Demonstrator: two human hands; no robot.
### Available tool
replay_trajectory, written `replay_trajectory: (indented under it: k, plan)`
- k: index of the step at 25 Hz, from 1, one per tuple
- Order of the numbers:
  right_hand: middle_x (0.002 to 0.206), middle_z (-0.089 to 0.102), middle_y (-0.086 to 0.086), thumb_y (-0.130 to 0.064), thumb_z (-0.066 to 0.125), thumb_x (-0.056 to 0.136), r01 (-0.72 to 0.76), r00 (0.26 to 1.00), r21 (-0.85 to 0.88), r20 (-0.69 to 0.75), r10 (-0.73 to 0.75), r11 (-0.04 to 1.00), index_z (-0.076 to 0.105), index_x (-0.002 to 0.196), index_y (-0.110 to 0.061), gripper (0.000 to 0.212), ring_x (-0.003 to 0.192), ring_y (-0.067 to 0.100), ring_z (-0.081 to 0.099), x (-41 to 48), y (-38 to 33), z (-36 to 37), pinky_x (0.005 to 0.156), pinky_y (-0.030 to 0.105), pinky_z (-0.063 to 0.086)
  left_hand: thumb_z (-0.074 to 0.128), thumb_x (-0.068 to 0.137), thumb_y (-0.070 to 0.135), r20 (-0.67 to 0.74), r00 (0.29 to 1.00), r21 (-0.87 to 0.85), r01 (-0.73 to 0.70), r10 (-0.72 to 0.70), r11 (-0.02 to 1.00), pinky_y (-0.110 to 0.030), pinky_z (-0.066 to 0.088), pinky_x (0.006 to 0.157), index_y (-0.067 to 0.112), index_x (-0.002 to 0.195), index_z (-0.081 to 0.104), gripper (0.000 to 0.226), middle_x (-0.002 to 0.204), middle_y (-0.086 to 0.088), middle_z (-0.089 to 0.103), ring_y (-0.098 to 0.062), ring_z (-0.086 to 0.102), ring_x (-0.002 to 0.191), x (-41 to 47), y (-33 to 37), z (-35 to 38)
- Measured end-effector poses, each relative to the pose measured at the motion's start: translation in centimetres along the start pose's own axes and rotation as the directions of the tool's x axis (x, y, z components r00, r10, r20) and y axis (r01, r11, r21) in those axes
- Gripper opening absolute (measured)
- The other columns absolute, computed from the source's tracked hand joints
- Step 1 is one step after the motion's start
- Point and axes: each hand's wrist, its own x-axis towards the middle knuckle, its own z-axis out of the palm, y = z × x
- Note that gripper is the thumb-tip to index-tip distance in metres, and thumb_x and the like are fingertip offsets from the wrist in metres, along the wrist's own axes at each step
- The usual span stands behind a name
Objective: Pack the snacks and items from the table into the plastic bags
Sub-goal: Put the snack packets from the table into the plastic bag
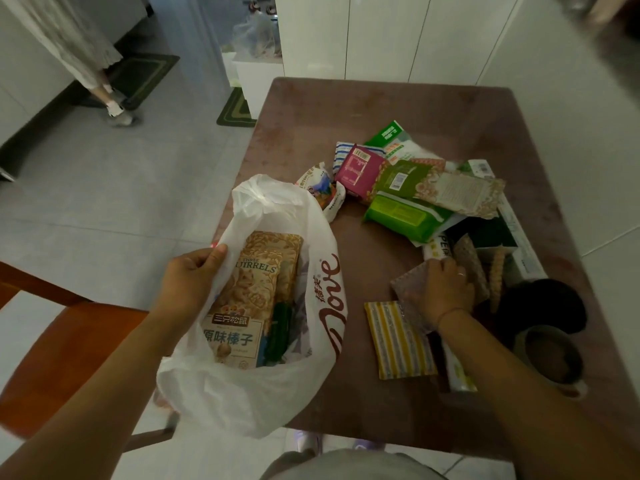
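Presently the plastic bag is pinched by the left grip, a grey packet on the counter by the right grip.

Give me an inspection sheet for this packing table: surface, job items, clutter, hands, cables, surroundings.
Surface: table, brownish top, items crowd its right half.
Job's things: plastic bag at the near left edge, open, with a nut packet inside; pink packet and green packet in a loose pile further back; striped pouch lying flat.
Clutter: cup at the near right edge.
Hands: left hand grips the bag's rim; right hand grips a grey pouch on the table.
Cables: nothing seen.
Surroundings: wooden chair at left, tiled floor, green mat, another person's legs far left.
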Motion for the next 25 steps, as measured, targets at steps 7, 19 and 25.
replay_trajectory:
  k: [7,19,25]
  plan:
    - [0.114,0.059,0.013,-0.017,0.074,0.077,-0.011,1.000,0.541,0.028,-0.005,0.841,0.050,0.119,-0.001,0.051,0.107,0.030,0.057,-0.9,0.6,1.0,0.082,0.035,0.046,0.046,0.094,0.043,0.014,1.000,-0.013,0.004,-0.004,1.000,-0.028,0.048,0.054,0.013,0.101,0.069,0.038,0.087,-0.011,0.068,-0.028,0.063,0.076,-0.7,0.6,0.2]
    - [0.106,0.057,0.007,-0.026,0.073,0.078,-0.127,0.961,0.725,0.260,-0.097,0.677,0.053,0.106,-0.013,0.037,0.106,0.028,0.058,-5.8,-1.3,4.6,0.085,0.033,0.048,0.047,0.095,0.038,-0.040,0.999,-0.026,-0.037,0.036,0.999,-0.025,0.045,0.056,0.019,0.092,0.066,0.027,0.076,0.000,0.066,-0.020,0.061,0.069,-0.8,0.7,-0.3]
    - [0.102,0.052,-0.003,-0.021,0.066,0.084,0.167,0.986,0.946,-0.165,-0.031,0.277,0.042,0.108,-0.016,0.035,0.090,0.010,0.054,-4.0,-5.4,-6.1,0.074,0.028,0.047,0.048,0.094,0.039,-0.110,0.994,-0.080,-0.031,0.022,0.996,-0.034,0.054,0.069,0.018,0.103,0.069,0.031,0.093,-0.006,0.069,-0.027,0.066,0.079,0.4,1.8,-1.6]
